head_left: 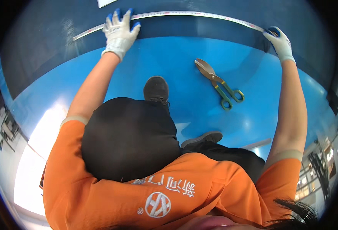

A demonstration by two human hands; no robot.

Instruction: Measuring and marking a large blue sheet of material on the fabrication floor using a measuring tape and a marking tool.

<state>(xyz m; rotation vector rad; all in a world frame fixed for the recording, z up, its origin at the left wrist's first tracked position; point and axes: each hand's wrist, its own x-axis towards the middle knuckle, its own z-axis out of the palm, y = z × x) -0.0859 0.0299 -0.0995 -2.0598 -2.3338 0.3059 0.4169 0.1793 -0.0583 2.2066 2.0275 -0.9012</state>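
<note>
A long white tape measure (184, 14) lies stretched across a dark blue sheet (42, 50) on the floor. My left hand (119, 30), in a white glove with blue fingertips, presses flat on the tape with fingers spread. My right hand (278, 40), gloved the same way, pinches the tape's far right end. Tin snips (218, 83) with green and yellow handles lie closed on the bright blue floor (138, 65) between my arms, nearer my right arm and untouched. I am crouching, one black-trousered knee raised, with my shoes (156, 89) on the blue floor.
A white sheet corner (106, 3) shows at the top edge beyond the tape. The blue floor ends at a pale floor (8, 161) on the left, where equipment stands. A forklift-like machine (318, 165) stands at the lower right.
</note>
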